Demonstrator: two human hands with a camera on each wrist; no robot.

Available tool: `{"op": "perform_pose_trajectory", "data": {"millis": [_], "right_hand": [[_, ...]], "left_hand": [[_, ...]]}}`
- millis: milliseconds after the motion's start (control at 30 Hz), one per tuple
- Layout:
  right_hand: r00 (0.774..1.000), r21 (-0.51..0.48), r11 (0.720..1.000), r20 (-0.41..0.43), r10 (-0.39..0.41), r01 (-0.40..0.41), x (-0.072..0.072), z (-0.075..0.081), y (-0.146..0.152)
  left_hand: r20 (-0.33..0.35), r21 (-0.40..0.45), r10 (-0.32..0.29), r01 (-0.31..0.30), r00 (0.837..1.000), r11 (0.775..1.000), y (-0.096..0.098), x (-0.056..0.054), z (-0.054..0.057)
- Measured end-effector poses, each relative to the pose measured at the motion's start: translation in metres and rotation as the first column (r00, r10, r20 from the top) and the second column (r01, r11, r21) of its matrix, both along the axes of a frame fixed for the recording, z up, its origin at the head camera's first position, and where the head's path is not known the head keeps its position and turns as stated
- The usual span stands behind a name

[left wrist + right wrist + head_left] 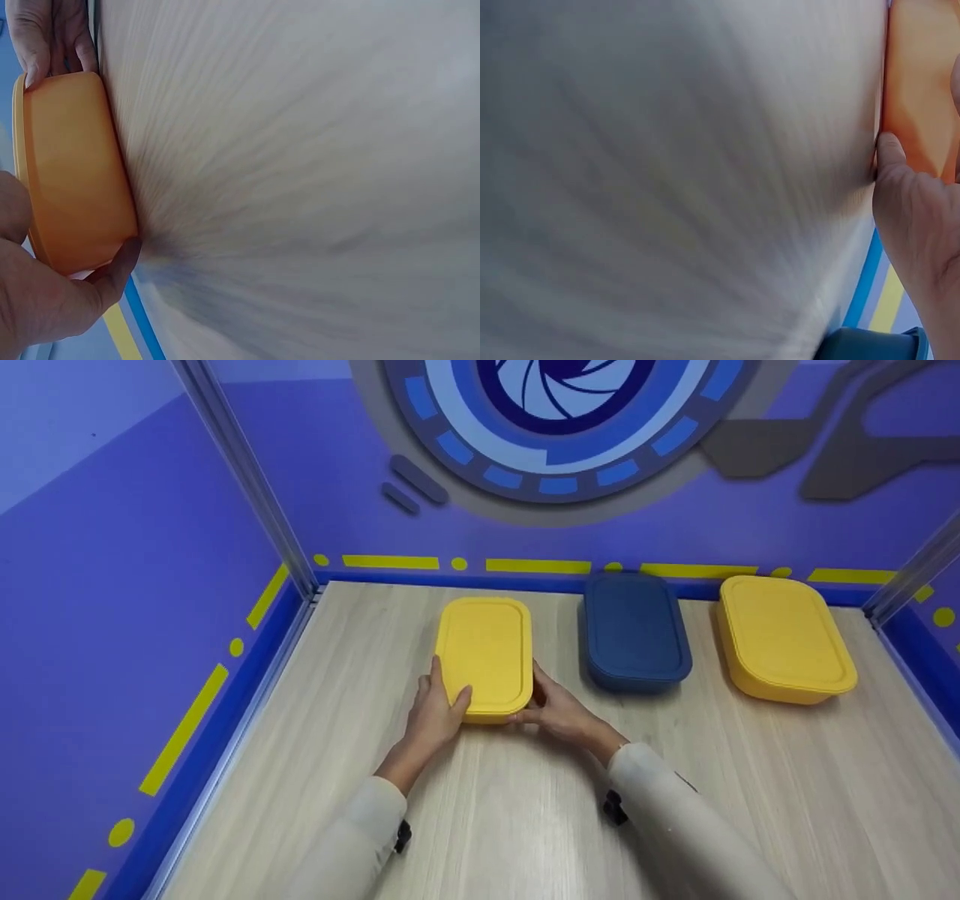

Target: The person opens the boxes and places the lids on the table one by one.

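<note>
A yellow lidded box [487, 649], a rounded rectangle like a lunch box, lies lid up on the table between both hands. The left hand [436, 711] grips its left side near the front, thumb over the lid's edge. At the front right corner, the right hand [561, 711] holds the box, thumb at the front and fingers along the right side. In the left wrist view the box's front wall [79, 165] shows, with a left fingertip near its lower edge. The right wrist view shows the right thumb [891, 152] low against the wall; other fingers are partly hidden.
To the right stands a dark blue lidded box [636, 630], then another yellow lidded box [787, 637] farther right. The wood-look table [495, 825] meets blue printed panels [315, 495] at the back and sides, with metal corner posts [247, 472].
</note>
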State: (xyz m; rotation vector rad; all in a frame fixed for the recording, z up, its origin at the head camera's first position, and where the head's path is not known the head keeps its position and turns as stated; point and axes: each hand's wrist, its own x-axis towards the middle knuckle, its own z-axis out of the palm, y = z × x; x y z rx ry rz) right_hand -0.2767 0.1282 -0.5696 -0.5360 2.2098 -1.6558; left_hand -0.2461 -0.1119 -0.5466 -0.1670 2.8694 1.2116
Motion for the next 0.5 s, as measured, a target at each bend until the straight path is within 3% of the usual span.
{"op": "perform_pose_trajectory", "data": {"millis": [267, 400, 500], "right_hand": [[0.999, -0.043, 0.999, 0.031, 0.018, -0.017, -0.003, -0.001, 0.001], [1.0, -0.019, 1.0, 0.006, 0.013, -0.012, -0.001, 0.0, 0.0], [1.0, -0.008, 1.0, -0.009, 0.009, -0.009, 0.002, 0.001, -0.003]], "left_hand": [[-0.048, -0.012, -0.035, 0.035, 0.998, 0.999, -0.002, -0.001, 0.005], [-0.11, -0.115, -0.133, 0.12, 0.985, 0.986, -0.005, 0.002, 0.01], [-0.133, -0.214, -0.22, 0.189, 0.966, 0.958, -0.006, 0.006, 0.012]]}}
